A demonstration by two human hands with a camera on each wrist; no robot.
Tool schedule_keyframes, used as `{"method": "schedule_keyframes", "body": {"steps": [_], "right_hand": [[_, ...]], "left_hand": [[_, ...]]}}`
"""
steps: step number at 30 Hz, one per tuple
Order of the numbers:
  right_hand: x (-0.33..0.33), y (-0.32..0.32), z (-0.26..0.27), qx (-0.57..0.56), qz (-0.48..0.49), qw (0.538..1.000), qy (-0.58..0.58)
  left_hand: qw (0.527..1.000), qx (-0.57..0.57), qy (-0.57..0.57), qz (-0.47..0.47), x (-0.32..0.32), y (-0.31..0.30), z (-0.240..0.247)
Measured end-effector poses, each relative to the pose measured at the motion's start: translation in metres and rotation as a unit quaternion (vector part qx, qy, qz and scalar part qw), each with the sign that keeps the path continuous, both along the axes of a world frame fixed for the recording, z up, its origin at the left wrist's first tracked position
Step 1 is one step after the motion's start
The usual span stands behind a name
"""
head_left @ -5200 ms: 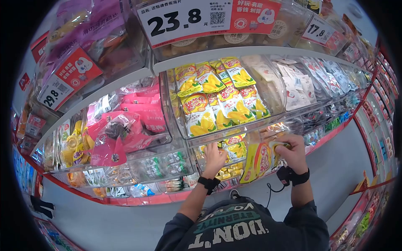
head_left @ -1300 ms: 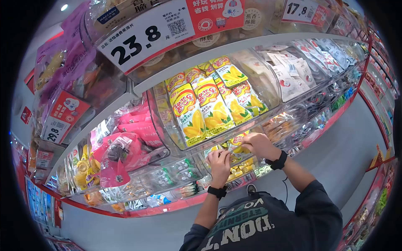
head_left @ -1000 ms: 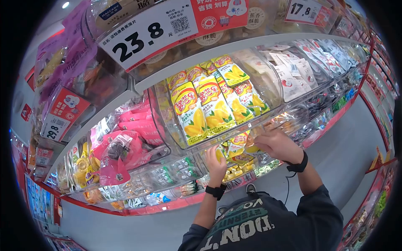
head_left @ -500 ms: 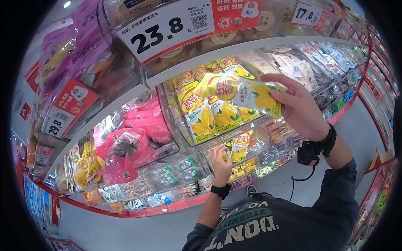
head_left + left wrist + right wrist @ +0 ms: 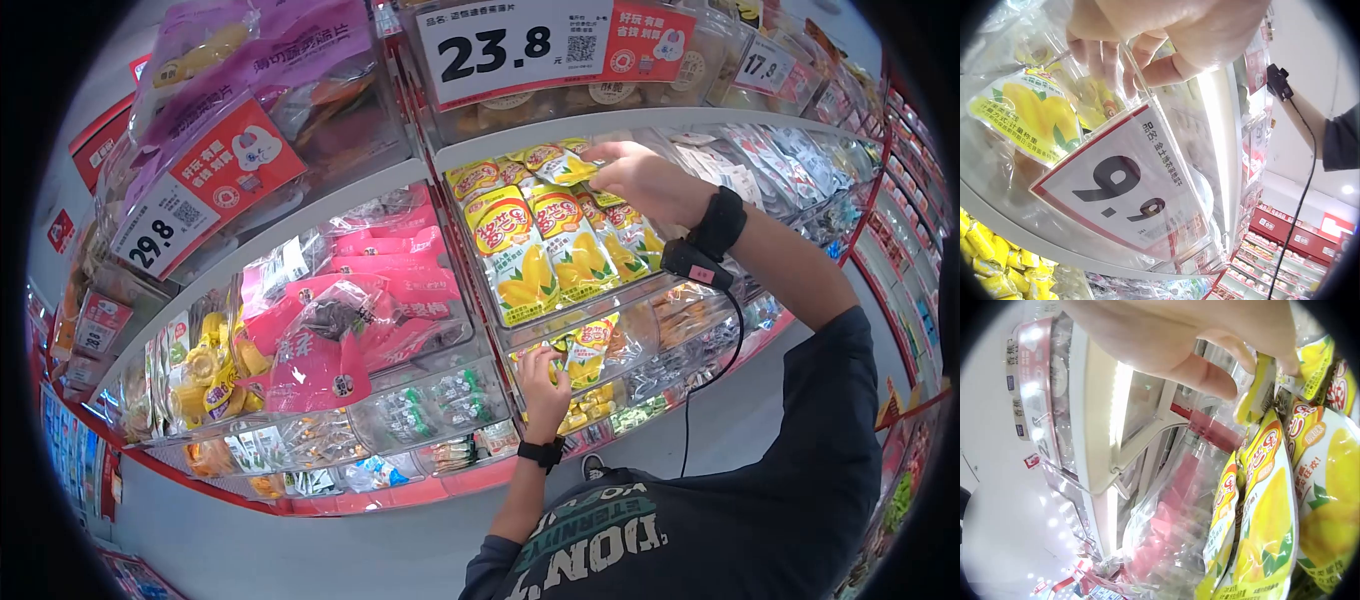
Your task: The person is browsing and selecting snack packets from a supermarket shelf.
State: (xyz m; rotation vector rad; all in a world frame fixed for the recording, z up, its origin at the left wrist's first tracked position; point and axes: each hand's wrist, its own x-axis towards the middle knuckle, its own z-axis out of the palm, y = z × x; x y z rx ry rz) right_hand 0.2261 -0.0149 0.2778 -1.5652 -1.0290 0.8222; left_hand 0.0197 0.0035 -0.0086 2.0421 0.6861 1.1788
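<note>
My right hand [image 5: 650, 182] reaches to the back of the upper clear bin. Its thumb and fingers pinch a yellow mango snack packet [image 5: 1259, 394], edge-on in the right wrist view. Below it stand several similar packets; one front mango packet [image 5: 513, 255] leans upright against the bin's wall. Down at the lower bin, my left hand [image 5: 545, 398] hangs over the rim with loosely bent fingers and nothing visible between them. Close to these fingers lies another mango packet [image 5: 1029, 115] inside the lower bin. A 9.9 price tag [image 5: 1122, 187] sits in front of this hand.
Pink snack bags [image 5: 340, 330] fill the bin to the left, white packets [image 5: 715, 170] the bins to the right. Above runs a shelf ledge [image 5: 560, 127] with a 23.8 price tag [image 5: 555, 50]. A black cable [image 5: 730, 350] hangs from the right wrist camera.
The right hand brought a mango packet up from the lower bin and has carried it to the back of the upper bin. The left hand stays at the lower bin.
</note>
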Motion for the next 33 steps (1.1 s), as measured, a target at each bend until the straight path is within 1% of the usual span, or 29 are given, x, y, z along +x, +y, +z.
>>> {"method": "schedule_keyframes", "body": {"steps": [1, 2, 4, 5, 7, 8, 9, 10, 11, 12, 13, 15, 16, 17, 18, 19, 20, 21, 22, 23, 24, 25, 26, 27, 28, 29, 30, 32, 33], "right_hand": [[-0.01, -0.008, 0.009, -0.018, 0.005, 0.999, -0.033], [-0.014, -0.015, 0.014, -0.03, 0.028, 0.994, -0.103], [-0.016, -0.029, 0.011, 0.001, 0.039, 0.989, -0.145], [-0.022, -0.038, 0.011, 0.041, 0.036, 0.973, -0.226], [-0.04, -0.064, 0.02, 0.116, 0.03, 0.917, -0.381], [-0.049, -0.074, 0.022, 0.148, 0.088, 0.922, -0.347], [-0.057, -0.09, 0.026, 0.1, 0.181, 0.939, -0.274], [-0.062, -0.105, 0.027, -0.004, 0.299, 0.931, -0.21], [-0.061, -0.112, 0.015, 0.002, 0.425, 0.872, -0.242], [-0.068, -0.118, 0.002, -0.051, 0.516, 0.818, -0.249], [-0.069, -0.125, -0.023, -0.073, 0.548, 0.791, -0.263], [-0.073, -0.127, -0.078, -0.109, 0.482, 0.794, -0.354], [-0.069, -0.125, -0.114, -0.016, 0.368, 0.818, -0.442], [-0.06, -0.118, -0.147, 0.082, 0.248, 0.816, -0.516], [-0.047, -0.104, -0.171, 0.006, 0.185, 0.809, -0.558], [-0.035, -0.085, -0.188, -0.058, 0.128, 0.792, -0.594], [-0.027, -0.072, -0.201, -0.134, 0.093, 0.803, -0.573], [-0.024, -0.063, -0.2, -0.181, 0.109, 0.8, -0.562], [0.0, -0.062, -0.246, -0.011, 0.092, 0.723, -0.684], [0.011, -0.047, -0.263, 0.082, 0.035, 0.752, -0.654], [0.0, -0.029, -0.243, -0.157, 0.047, 0.789, -0.593], [0.015, -0.019, -0.26, -0.196, 0.066, 0.812, -0.545], [0.024, -0.016, -0.278, -0.135, 0.04, 0.791, -0.595], [0.033, -0.011, -0.284, -0.13, 0.097, 0.781, -0.603], [0.073, 0.002, -0.331, -0.14, 0.112, 0.593, -0.785], [0.089, 0.005, -0.347, -0.019, 0.079, 0.612, -0.786], [0.097, 0.01, -0.353, -0.079, 0.123, 0.53, -0.835], [0.091, 0.018, -0.337, -0.098, 0.166, 0.638, -0.745], [0.084, 0.019, -0.328, -0.087, 0.165, 0.656, -0.732]], "left_hand": [[1.0, 0.006, 0.0, 0.004, 0.0, 0.001, 0.0], [1.0, 0.009, -0.001, 0.005, 0.001, 0.001, 0.0], [1.0, 0.016, 0.003, 0.001, 0.0, 0.0, 0.0], [1.0, 0.009, 0.008, -0.001, 0.0, 0.0, -0.002], [1.0, -0.008, 0.018, -0.007, 0.002, 0.0, -0.004], [0.999, -0.002, 0.032, -0.002, 0.002, 0.0, -0.004], [0.999, 0.003, 0.046, 0.003, 0.003, 0.0, -0.002], [0.998, 0.008, 0.059, 0.01, 0.003, -0.001, -0.002], [0.998, 0.003, 0.069, 0.008, 0.004, -0.001, -0.004], [0.997, 0.008, 0.081, 0.008, 0.006, 0.0, -0.005], [0.996, 0.014, 0.093, 0.008, 0.007, -0.001, -0.006], [0.993, 0.018, 0.12, 0.002, 0.01, -0.001, -0.005], [0.991, 0.028, 0.131, -0.007, 0.011, -0.004, -0.004], [0.989, 0.038, 0.141, -0.012, 0.013, -0.007, -0.002], [0.987, 0.048, 0.152, -0.006, 0.013, -0.007, 0.0], [0.982, 0.084, 0.169, 0.01, 0.014, -0.008, -0.001], [0.981, 0.087, 0.173, -0.003, 0.012, -0.01, 0.002], [0.98, 0.091, 0.178, -0.005, 0.011, -0.009, 0.005], [0.978, 0.109, 0.179, 0.009, 0.011, -0.009, 0.0], [0.98, 0.102, 0.173, 0.0, 0.01, -0.008, -0.002], [0.984, 0.074, 0.159, -0.01, 0.008, -0.008, 0.001], [0.986, 0.08, 0.147, 0.002, 0.007, -0.01, 0.001], [0.988, 0.071, 0.134, 0.0, 0.007, -0.01, -0.001], [0.988, 0.065, 0.142, 0.006, 0.007, -0.011, -0.002], [0.988, 0.055, 0.145, 0.003, 0.007, -0.012, -0.003], [0.99, 0.047, 0.136, 0.01, 0.007, -0.01, -0.006], [0.991, 0.039, 0.126, 0.011, 0.008, -0.009, -0.009], [0.994, 0.014, 0.105, 0.003, 0.008, -0.009, -0.011], [0.995, -0.001, 0.095, -0.001, 0.008, -0.007, -0.012]]}}
